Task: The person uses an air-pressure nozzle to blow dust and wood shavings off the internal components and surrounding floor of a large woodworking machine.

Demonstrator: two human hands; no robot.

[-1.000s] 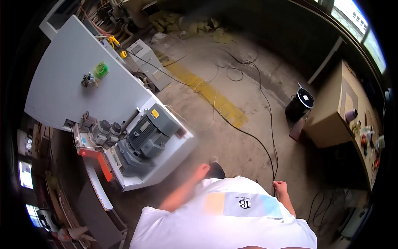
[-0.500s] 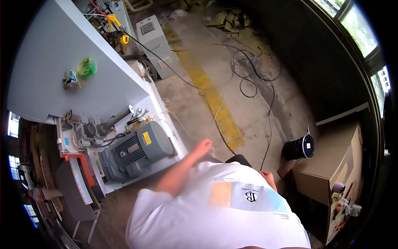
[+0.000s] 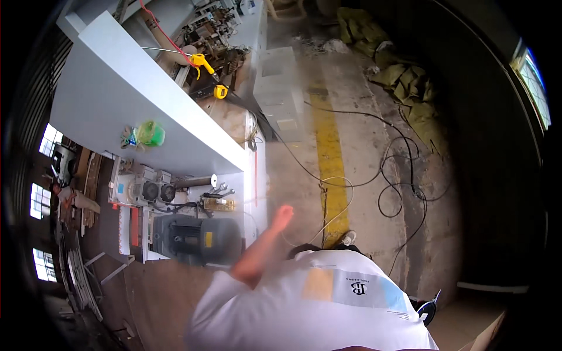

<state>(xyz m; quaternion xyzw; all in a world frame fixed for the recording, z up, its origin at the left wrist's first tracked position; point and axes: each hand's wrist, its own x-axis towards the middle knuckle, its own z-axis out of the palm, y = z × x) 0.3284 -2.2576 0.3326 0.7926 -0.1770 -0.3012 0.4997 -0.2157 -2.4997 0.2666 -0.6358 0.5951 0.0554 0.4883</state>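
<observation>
One grey electric motor (image 3: 186, 237) is marked by one yellow label (image 3: 209, 239), and — left hand (image 3: 283, 216) blurred, right hand hidden — neither grip can be told.

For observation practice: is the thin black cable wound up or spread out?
Spread out: the cable trails in loose loops across the concrete floor.

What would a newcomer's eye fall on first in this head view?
Probably the bulky grey motor on the machine's white base, left of the blurred left hand. Next, the worn yellow stripe running down the floor near the middle, and the bright yellow gun-shaped tool at upper left. The white shirt fills much of the lower edge.
</observation>
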